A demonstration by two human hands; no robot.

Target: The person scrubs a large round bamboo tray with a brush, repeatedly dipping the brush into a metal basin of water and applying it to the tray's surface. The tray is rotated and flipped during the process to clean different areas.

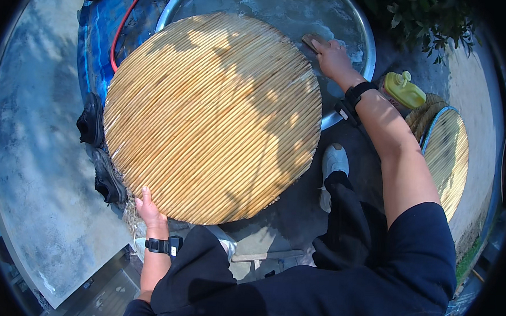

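A large round mat of parallel reed-like stalks [212, 120] lies across the near left part of a wide metal basin [371, 48] of cloudy water. My left hand [151, 208] grips the mat's lower left edge, thumb on top and the fingers hidden beneath. Past the mat's upper right edge, my right hand [334, 58] is closed around a brush-like wooden tool [311, 43] over the water. The tool's underside is hidden. Each wrist wears a black strap with a small device.
A yellow plastic jug [405, 90] stands right of the basin, beside more round mats [448, 157] leaning together. Black shoes [91, 120] sit left of the large mat. A red hose [124, 24] runs over a blue sheet [100, 31]. Leafy branches [422, 20] hang at the upper right.
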